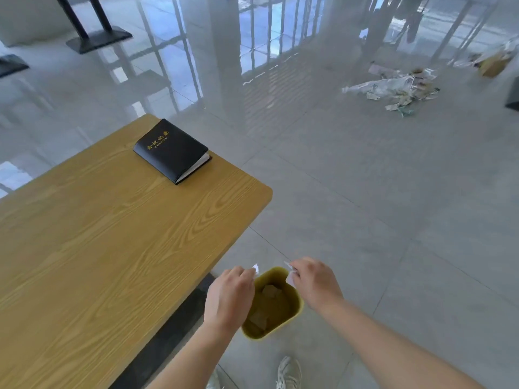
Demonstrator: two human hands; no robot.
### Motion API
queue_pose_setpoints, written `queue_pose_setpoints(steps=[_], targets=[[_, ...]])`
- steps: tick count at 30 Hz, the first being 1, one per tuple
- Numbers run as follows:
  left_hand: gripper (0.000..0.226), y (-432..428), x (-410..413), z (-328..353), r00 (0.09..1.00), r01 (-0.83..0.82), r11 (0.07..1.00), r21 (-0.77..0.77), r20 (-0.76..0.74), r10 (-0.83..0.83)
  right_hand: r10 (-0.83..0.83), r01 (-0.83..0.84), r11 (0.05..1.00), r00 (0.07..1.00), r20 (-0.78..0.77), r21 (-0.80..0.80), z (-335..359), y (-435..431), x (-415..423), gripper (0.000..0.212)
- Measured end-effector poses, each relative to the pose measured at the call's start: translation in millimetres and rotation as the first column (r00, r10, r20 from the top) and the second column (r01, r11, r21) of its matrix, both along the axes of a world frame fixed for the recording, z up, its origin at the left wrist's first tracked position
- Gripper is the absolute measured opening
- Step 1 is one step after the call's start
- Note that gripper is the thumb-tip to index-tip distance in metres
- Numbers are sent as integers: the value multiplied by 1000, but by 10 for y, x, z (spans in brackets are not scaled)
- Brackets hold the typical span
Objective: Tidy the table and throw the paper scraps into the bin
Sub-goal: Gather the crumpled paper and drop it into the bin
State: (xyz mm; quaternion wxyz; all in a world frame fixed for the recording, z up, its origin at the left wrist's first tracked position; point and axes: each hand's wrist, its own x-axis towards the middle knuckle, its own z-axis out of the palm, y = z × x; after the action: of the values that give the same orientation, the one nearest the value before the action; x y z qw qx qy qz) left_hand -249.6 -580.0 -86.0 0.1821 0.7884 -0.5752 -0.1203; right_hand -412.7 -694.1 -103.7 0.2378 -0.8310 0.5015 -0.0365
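We have both hands over the yellow bin (297, 308), which stands on the floor just off the near right corner of the surface (112, 248). Left hand (229, 297) has its grip pinched on a small white paper scrap (255, 268); right hand (316, 282) has its grip pinched on another scrap (290, 276). Both scraps hang above the bin's far rim. We judge them featherlight, limp and easy to crumple, so a fingertip pinch at any edge is enough; they may flutter sideways when dropped, so we release low over the opening. Crumpled paper already lies inside the bin. On the surface only a black notebook (171, 150) shows, at the far right corner. More litter (393, 89) sits on the floor, well apart.
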Motion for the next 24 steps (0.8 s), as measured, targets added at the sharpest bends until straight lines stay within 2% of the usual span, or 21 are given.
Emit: queue_pose_setpoints(steps=[6,9,11,13,18,21,24], targets=[[18,212,-58,-488,998,29,991,131,-54,-22,38,-22,986,995,-93,165,-502,193,-39,23],[17,262,-48,-768,996,47,983,176,-87,-31,6,14,977,996,-93,213,-773,234,-56,30],[21,225,-6,-966,997,19,978,207,-76,-4,-36,54,970,996,-78,236,-992,235,-61,34],[16,175,5,-1205,998,55,970,235,-44,-45,-83,103,956,993,-84,275,-1274,229,-70,40],[12,78,-31,-1903,987,156,939,307,-2,-163,-130,149,929,989,-76,338,-2033,197,-75,39],[16,2,-23,-2324,988,147,941,306,2,-155,-143,167,912,986,-90,376,-2422,117,-57,33],[25,-39,-42,-2782,991,122,934,336,7,-132,-124,161,903,986,-115,398,-2823,81,-90,35]])
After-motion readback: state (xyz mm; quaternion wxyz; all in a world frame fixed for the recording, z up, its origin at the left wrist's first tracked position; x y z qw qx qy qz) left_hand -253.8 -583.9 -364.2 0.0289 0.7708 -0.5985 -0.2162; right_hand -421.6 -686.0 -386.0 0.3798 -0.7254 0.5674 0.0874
